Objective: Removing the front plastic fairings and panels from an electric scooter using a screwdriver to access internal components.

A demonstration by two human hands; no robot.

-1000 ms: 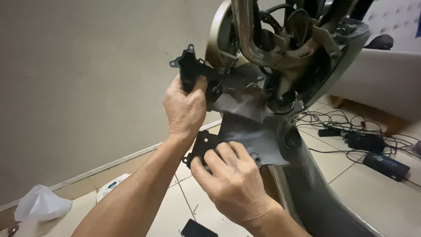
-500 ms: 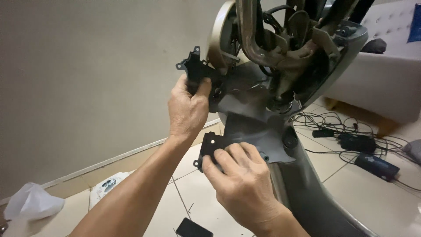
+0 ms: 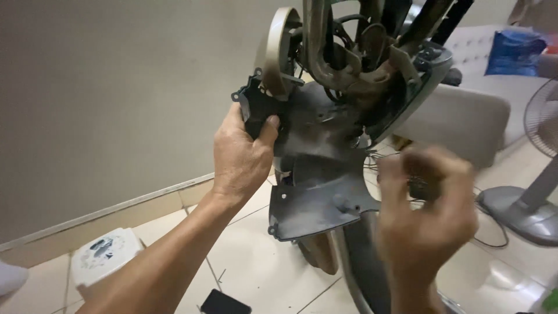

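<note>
The right hand [image 3: 427, 212], low right in the frame, has come off the lower flap of the dark plastic panel [image 3: 317, 174] and now hangs blurred, fingers half curled, holding nothing I can make out. So the left hand [image 3: 241, 157] alone grips the panel's upper edge at centre. Behind it the scooter frame [image 3: 354, 52] crowds close; a fan [image 3: 537, 174] stands far right.
</note>
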